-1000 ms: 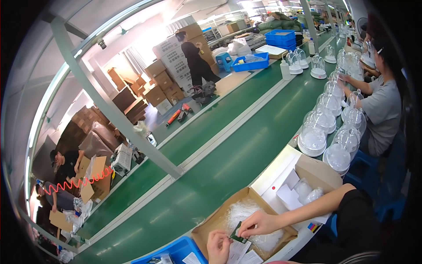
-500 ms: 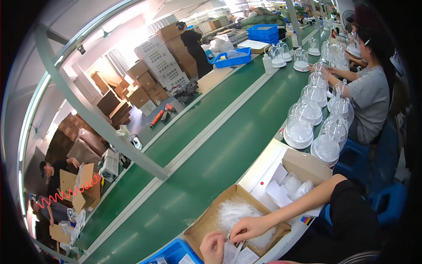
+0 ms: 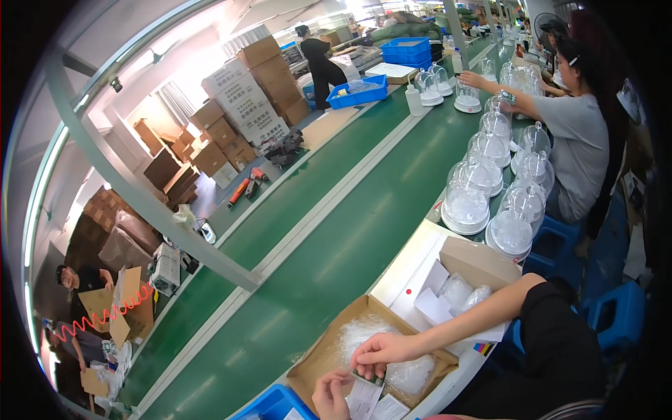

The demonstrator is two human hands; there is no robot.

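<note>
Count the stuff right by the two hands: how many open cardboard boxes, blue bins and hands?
Open cardboard boxes: 2
Blue bin: 1
Hands, left hand and right hand: 2
Total: 5

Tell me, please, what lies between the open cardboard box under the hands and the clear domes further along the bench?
In the head view, a small white carton holding clear plastic bags lies between the open cardboard box and the clear domes.

The wide green conveyor belt [image 3: 336,245] ahead of me lies open. To my right, the clear domed plastic covers [image 3: 490,189] and a small white carton [image 3: 455,301] crowd the bench.
</note>
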